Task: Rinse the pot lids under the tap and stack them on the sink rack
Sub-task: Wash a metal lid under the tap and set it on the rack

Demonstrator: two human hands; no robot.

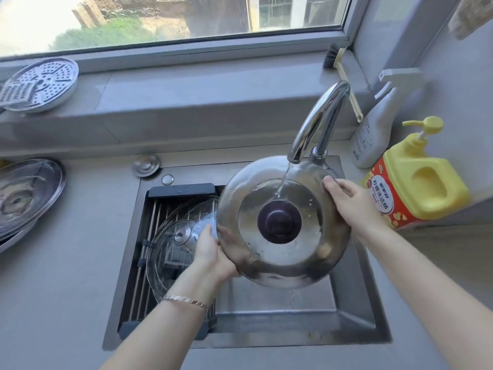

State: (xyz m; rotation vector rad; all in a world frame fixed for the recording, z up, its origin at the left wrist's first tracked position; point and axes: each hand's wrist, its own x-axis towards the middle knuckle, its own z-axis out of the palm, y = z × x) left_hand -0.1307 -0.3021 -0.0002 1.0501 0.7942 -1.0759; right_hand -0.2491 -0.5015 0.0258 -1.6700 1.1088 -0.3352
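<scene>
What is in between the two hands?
In the head view, a round stainless-steel pot lid with a dark knob sits between the left hand and the right hand. Both grip its rim under the curved chrome tap.

A wide window (170, 20) in a pale grey frame runs across the top, and daylight comes in from outside, where a patch of green and bare ground show, brightest at the left. Below it a deep grey sill (186, 97) steps down to a matt grey worktop (66, 276) that fills the left side and the near edge. On the right a plain grey wall (453, 84) meets the window frame in a corner.
</scene>
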